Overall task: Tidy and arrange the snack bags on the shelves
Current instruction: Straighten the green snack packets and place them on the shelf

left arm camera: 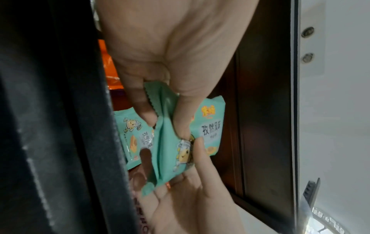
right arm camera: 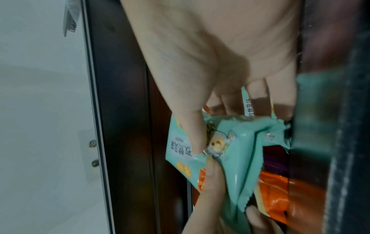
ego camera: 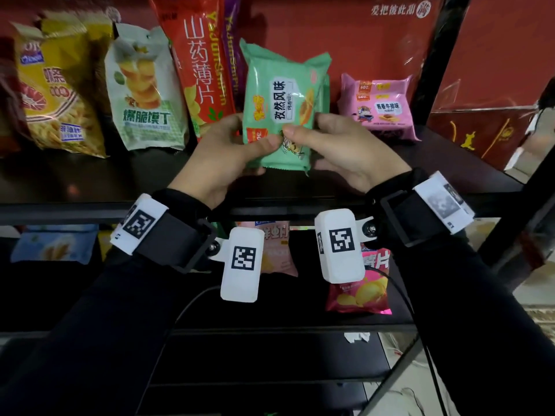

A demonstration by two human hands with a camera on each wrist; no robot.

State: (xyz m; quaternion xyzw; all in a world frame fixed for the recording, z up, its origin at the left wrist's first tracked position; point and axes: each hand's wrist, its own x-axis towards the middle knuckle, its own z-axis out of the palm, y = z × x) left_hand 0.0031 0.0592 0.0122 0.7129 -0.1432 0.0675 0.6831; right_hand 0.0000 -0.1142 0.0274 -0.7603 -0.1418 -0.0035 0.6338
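Purple bag (ego camera: 232,49) mostly hidden (perhaps chips), top cropped.

The bag (ego camera: 280,106) I hold in my left hand (ego camera: 222,151) and right hand (ego camera: 336,145) is mint green, with a white label of black characters and a yellow cartoon figure. On the black shelf (ego camera: 90,178) stand a yellow bag (ego camera: 57,88), a white and pale green bag (ego camera: 144,91), a red bag (ego camera: 198,64) with white characters, and a pink bag (ego camera: 380,106). The back wall (ego camera: 345,31) is red. My sleeves (ego camera: 90,340) are black, with white tags (ego camera: 243,262) printed in black squares.
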